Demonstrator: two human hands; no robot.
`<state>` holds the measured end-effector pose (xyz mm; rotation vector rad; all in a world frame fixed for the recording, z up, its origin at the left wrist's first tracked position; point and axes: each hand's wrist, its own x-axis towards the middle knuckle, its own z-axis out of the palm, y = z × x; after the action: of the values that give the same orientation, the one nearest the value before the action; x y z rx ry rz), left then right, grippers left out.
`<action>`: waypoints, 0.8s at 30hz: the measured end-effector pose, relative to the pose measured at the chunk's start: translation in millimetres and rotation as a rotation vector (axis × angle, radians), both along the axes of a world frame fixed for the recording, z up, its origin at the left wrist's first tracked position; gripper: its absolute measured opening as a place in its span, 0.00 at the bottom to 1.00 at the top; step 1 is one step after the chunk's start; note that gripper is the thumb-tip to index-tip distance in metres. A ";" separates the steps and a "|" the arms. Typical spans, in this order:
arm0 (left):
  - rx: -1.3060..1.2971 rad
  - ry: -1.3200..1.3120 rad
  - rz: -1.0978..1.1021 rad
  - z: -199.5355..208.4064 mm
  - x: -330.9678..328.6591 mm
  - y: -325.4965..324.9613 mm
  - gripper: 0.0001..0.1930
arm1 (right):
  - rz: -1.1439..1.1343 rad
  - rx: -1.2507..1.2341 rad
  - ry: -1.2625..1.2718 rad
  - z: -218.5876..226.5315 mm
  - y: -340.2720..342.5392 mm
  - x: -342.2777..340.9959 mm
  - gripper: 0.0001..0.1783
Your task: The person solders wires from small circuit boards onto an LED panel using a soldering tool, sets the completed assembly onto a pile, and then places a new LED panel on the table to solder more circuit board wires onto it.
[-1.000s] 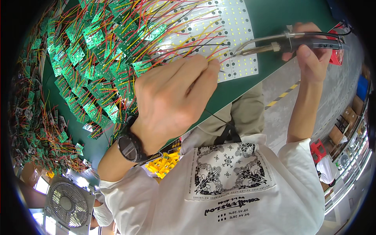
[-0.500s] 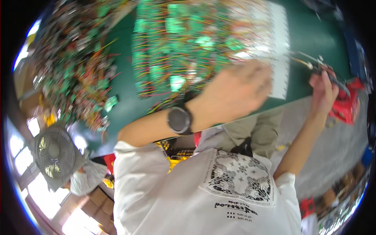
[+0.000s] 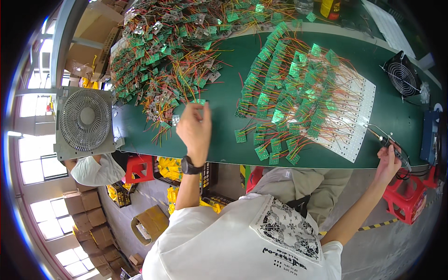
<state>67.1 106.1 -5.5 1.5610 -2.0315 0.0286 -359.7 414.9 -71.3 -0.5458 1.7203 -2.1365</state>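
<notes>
My left hand (image 3: 193, 133), with a dark watch on its wrist, is at the near edge of a heap of wired circuit boards (image 3: 156, 58). Its fingers are curled together, and a small green circuit board (image 3: 199, 101) shows just beyond the fingertips. Whether that board is gripped cannot be made out. At the right, my right hand (image 3: 388, 162) is closed round a soldering iron (image 3: 396, 151), its tip pointing up and left toward a white perforated sheet (image 3: 358, 122). Rows of green circuit boards (image 3: 280, 114) with red and yellow wires lie beside and partly over the sheet.
The green table (image 3: 219, 135) carries a small black fan (image 3: 402, 77) and a blue box (image 3: 429, 135) at its right end. A grey fan (image 3: 86, 116) stands past the left end. Below are a red stool (image 3: 405, 198) and a black crate (image 3: 205, 177) with yellow packets.
My left hand has moved from over the white sheet leftward to the heap's edge. The view has shifted left. My right hand still holds the soldering iron.
</notes>
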 end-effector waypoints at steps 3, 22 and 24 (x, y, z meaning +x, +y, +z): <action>-0.030 -0.001 0.045 -10.4 20.0 -19.4 0.11 | 0.024 0.009 0.012 0.9 -1.3 -0.3 0.14; 0.510 0.587 -0.195 2.9 15.2 8.9 0.11 | -0.028 0.002 0.019 -3.2 -0.1 -2.1 0.15; 0.501 0.642 -0.338 16.6 -5.1 22.4 0.09 | -0.050 -0.038 -0.013 4.4 -3.9 3.0 0.15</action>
<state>62.0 128.5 11.1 1.2316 -1.8002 -1.0403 -356.7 411.0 -66.9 -0.5029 1.7066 -2.2067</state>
